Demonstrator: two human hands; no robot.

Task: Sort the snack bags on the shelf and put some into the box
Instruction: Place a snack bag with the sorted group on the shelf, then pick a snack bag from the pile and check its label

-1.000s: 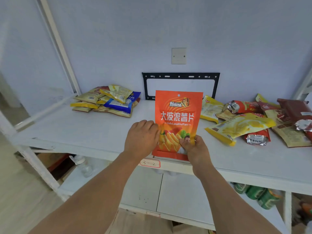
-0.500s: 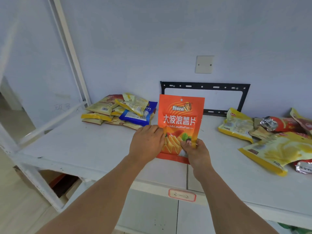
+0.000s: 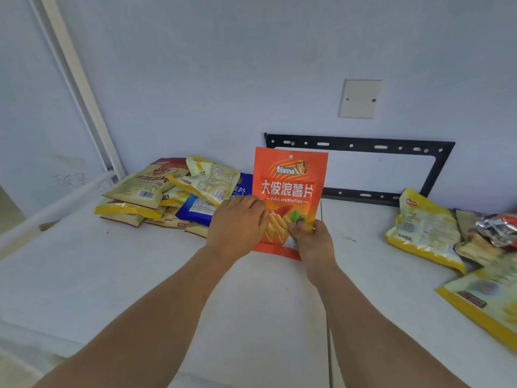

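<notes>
It looks like a plain storeroom. A white metal shelf (image 3: 140, 275) holds heaps of snack bags (image 3: 167, 191) at centre left. A bare painted wall (image 3: 223, 65) fills the top of the frame.

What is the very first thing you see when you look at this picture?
The bright orange snack bag stands out first, held upright in the middle of the white shelf by the left hand and the right hand. Behind it to the left lies a pile of yellow and blue bags, and more yellow bags lie on the right.

Glossy plastic orange bag (image 3: 289, 189)
</notes>
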